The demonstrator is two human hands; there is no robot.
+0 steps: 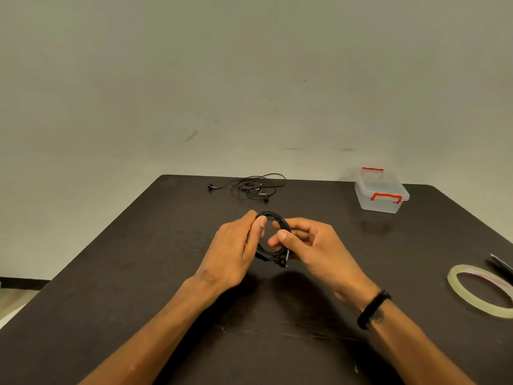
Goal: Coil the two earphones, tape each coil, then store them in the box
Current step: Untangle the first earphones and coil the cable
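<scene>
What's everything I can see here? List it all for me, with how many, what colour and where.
Coiled earphone: one, black, held above the table's middle by both hands.
Loose earphone: one, black, tangled at the table's far edge.
Box: one, clear with red latches, lid on, far right.
Tape roll: one, clear yellowish, right edge, lying flat.
Dark object: one, beyond the tape, cut off by the frame; cannot tell what.
Table: one, dark brown.
Wristband: one, black, right wrist.
Left hand: pinches the coil.
Right hand: pinches the coil.

Your forearms are bare, no sleeves showing; a black band (373, 308) circles your right wrist, lower right of frame.
</scene>
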